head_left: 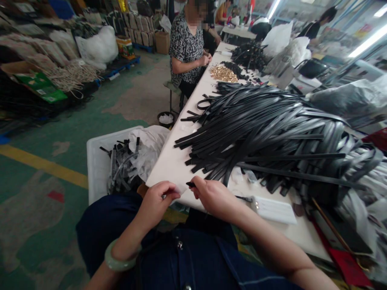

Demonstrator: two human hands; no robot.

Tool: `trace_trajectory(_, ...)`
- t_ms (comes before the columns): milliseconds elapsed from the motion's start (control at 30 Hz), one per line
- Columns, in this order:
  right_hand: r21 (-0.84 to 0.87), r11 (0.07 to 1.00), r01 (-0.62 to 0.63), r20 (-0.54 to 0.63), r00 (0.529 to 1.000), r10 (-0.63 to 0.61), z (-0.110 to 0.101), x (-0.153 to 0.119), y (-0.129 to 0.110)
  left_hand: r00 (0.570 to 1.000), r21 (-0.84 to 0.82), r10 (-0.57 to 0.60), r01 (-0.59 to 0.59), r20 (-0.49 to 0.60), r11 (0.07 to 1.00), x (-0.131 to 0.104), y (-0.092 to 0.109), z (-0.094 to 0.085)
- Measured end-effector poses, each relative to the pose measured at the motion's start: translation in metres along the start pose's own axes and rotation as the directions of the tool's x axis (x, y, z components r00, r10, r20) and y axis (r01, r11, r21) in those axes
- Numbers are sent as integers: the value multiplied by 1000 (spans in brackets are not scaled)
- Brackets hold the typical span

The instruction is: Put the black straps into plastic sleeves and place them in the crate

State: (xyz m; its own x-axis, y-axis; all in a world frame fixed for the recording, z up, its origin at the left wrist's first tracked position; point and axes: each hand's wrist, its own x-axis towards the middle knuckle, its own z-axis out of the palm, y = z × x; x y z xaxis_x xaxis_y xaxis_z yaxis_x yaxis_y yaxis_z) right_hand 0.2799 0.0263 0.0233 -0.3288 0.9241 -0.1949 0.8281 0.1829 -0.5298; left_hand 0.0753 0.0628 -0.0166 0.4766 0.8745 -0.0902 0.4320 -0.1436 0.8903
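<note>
My left hand (159,200) is above the near edge of the table, thumb and fingers pinched on a thin whitish piece of film (182,188). To its right, my right hand (214,198) is closed around a small black object (191,184). Only its dark tip shows, pointing left toward the film, and its kind is hidden by the fingers. Just beyond both hands lies a large heap of black straps (260,125), their cut ends facing left. A white power bank (273,209) with a black cable plugged in rests beside my right forearm.
On the left, a white plastic bin (98,169) holds black scraps and clear film. Farther along the white table (165,171) are gold metal pieces (223,73) and black parts. A co-worker (187,50) sits at its left side. Plastic bags (347,100) line the right.
</note>
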Motion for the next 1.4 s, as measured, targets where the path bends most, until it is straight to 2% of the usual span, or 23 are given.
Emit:
trace_trajectory(100, -136, 990, 21, 71, 997, -12, -7, 0, -2, 999, 49, 39, -40, 9, 998, 0, 3, -2)
trace_trajectory(233, -190, 981, 45, 98, 995, -27, -13, 0, -4, 997, 12, 59, -60, 51, 998, -1, 3, -2)
trace_trajectory(533, -167, 985, 44, 52, 998, -36, -12, 1, -4, 999, -73, -5, 8, 51, 997, -3, 1, -3)
trace_trajectory(700, -195, 978, 79, 94, 994, -62, -6, 2, -5, 997, -110, -35, 42, 64, 993, -1, -1, -4)
trace_trajectory(1000, -103, 995, 17, 24, 1000, -14, -8, 2, -8, 997, -6, 9, -9, 83, 1000, 0, -2, -6)
trace_trajectory(1267, -117, 993, 3, 89, 996, 7, -7, 0, -13, 995, -1, -5, 5, 100, 1000, -1, -3, -5)
trace_trajectory(1400, -178, 982, 58, 235, 972, -15, -5, 6, -14, 988, 17, 15, -18, 155, 1000, 1, 4, -3)
